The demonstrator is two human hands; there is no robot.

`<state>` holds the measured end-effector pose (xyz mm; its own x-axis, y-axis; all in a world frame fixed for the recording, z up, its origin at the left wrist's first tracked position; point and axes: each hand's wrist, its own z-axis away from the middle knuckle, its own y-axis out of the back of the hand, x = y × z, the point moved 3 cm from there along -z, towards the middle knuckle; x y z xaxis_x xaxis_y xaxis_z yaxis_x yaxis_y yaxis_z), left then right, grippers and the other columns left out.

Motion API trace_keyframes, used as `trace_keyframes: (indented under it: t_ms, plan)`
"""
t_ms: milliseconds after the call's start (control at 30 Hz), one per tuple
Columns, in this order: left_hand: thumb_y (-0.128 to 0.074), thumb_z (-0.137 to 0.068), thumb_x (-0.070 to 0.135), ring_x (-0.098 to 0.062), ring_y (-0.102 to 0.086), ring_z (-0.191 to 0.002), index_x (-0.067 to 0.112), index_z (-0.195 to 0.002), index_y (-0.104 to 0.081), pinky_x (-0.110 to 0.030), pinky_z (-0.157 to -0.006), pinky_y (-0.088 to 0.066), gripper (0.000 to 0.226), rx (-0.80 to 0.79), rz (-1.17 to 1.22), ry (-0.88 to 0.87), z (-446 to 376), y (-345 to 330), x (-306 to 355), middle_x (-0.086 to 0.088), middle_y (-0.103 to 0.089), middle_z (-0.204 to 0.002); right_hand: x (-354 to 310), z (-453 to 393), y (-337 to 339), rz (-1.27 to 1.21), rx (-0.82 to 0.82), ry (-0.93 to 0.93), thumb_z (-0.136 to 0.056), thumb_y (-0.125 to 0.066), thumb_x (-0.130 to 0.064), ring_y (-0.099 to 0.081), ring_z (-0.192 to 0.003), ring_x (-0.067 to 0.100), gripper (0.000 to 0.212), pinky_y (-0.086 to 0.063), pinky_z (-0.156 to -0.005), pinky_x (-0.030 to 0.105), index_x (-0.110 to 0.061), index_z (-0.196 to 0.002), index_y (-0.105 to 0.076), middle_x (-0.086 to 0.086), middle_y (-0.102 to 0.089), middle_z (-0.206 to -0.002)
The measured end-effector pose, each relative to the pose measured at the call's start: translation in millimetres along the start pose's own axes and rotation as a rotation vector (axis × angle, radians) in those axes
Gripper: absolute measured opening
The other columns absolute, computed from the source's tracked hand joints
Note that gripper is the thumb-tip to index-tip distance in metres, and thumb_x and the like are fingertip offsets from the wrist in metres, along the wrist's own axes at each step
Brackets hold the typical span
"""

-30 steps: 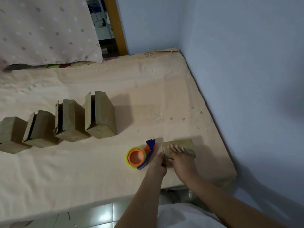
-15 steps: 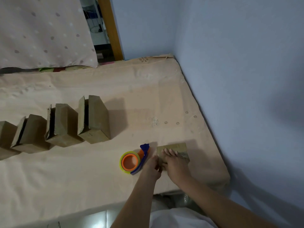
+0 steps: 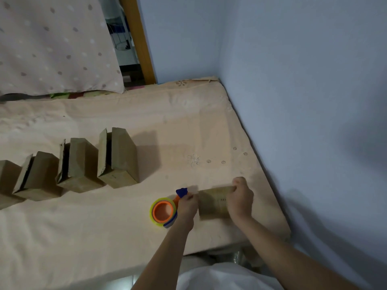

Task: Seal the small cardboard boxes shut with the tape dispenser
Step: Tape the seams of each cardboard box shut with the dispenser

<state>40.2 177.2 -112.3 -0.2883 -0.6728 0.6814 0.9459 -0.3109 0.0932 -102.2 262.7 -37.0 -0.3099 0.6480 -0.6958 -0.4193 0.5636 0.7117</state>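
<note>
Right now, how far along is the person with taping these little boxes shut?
Early on, it seems. No finished box is clearly visible. In hand: the left hand holds the tape dispenser against the box that the right hand grips. Left: the row of boxes on the bed, at least three with flaps ajar; the leftmost is cut off, so its state is unclear.

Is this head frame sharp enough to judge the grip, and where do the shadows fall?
Head view: dim and soft; right hand motion-blurred on the small box; left hand holds the tape dispenser; the upright boxes cast shadows rightward; wide-angle bending at the edges.
</note>
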Motion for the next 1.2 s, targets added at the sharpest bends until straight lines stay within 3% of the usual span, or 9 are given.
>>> trace_keyframes:
  t_ms: [100,200,400,567,700,800,967,1100,1200]
  plan:
    - [-0.065,-0.093,0.036,-0.023,-0.063,-0.090,0.013,-0.109,-0.066,-0.027,-0.066,-0.046,0.028,-0.045,-0.182,-0.091,5,-8,3,-0.008,-0.068,-0.100,29,-14,-10,0.045,-0.209,-0.160,-0.097,-0.063,-0.026,-0.061,-0.110,0.034,0.038,-0.052,-0.086,0.036,-0.004,-0.125,-0.052,0.014,-0.065,-0.116]
    - [-0.079,-0.083,0.036,-0.020,-0.068,-0.088,0.010,-0.100,-0.069,-0.026,-0.063,-0.053,0.032,-0.022,-0.250,-0.113,4,-13,-1,-0.002,-0.071,-0.091,48,-15,-26,0.047,-0.406,-0.274,-0.084,-0.074,-0.049,-0.065,-0.100,0.028,0.048,-0.052,-0.081,0.032,-0.009,-0.108,-0.064,0.007,-0.069,-0.106]
    - [-0.087,-0.076,0.031,-0.021,-0.067,-0.079,0.009,-0.078,-0.070,-0.037,-0.070,-0.057,0.028,0.039,-0.234,-0.062,-3,-9,-4,-0.008,-0.071,-0.081,47,-20,-24,0.073,-0.357,-0.347,-0.081,-0.078,-0.044,-0.059,-0.074,0.015,0.030,-0.039,-0.055,0.026,-0.018,-0.089,-0.065,-0.003,-0.066,-0.084]
    - [-0.083,-0.081,0.016,-0.023,-0.066,-0.078,0.007,-0.079,-0.071,-0.035,-0.066,-0.058,0.015,-0.010,-0.138,-0.044,-7,-8,-4,-0.009,-0.071,-0.082,61,-26,-26,-0.092,-0.366,-0.410,-0.089,-0.072,-0.030,-0.067,-0.082,0.020,0.016,-0.053,-0.071,0.031,-0.016,-0.082,-0.070,0.002,-0.073,-0.087]
    - [-0.081,-0.083,0.016,-0.025,-0.067,-0.079,0.003,-0.087,-0.072,-0.035,-0.069,-0.058,0.017,-0.058,-0.124,-0.020,-11,-4,-6,-0.014,-0.071,-0.088,64,-27,-24,-0.162,-0.407,-0.392,-0.093,-0.069,-0.028,-0.066,-0.083,0.019,0.017,-0.048,-0.065,0.025,-0.012,-0.098,-0.074,0.002,-0.073,-0.093]
    - [-0.079,-0.085,0.026,-0.025,-0.067,-0.085,0.003,-0.098,-0.071,-0.046,-0.081,-0.060,0.028,-0.057,-0.223,-0.039,-10,-6,-3,-0.015,-0.072,-0.097,59,-28,-19,-0.077,-0.428,-0.339,-0.092,-0.068,-0.035,-0.065,-0.093,0.021,0.030,-0.053,-0.081,0.030,-0.012,-0.112,-0.071,0.004,-0.073,-0.107]
    - [-0.071,-0.086,0.053,-0.031,-0.057,-0.107,0.017,-0.129,-0.050,-0.042,-0.066,-0.055,0.060,-0.100,-0.369,0.096,8,-9,2,-0.010,-0.057,-0.123,39,-37,-4,0.206,-0.567,-0.099,-0.096,-0.063,-0.028,-0.046,-0.135,0.028,0.062,-0.040,-0.105,0.033,-0.015,-0.150,-0.036,0.007,-0.048,-0.149]
    - [-0.074,-0.090,0.028,-0.032,-0.047,-0.115,0.011,-0.121,-0.049,-0.050,-0.095,-0.053,0.043,-0.122,0.035,0.304,27,-14,-5,-0.005,-0.047,-0.116,19,-54,-9,0.249,-0.635,0.081,-0.091,-0.071,-0.027,-0.051,-0.131,0.025,0.057,-0.042,-0.106,0.032,-0.016,-0.143,-0.051,0.007,-0.052,-0.145]
    - [-0.070,-0.092,0.008,-0.031,-0.051,-0.107,0.007,-0.118,-0.052,-0.049,-0.096,-0.053,0.032,-0.188,0.151,0.334,36,-25,-10,-0.010,-0.053,-0.109,4,-60,-18,0.406,-0.768,0.199,-0.087,-0.075,-0.035,-0.058,-0.119,0.024,0.052,-0.047,-0.097,0.032,-0.015,-0.133,-0.061,0.005,-0.061,-0.133]
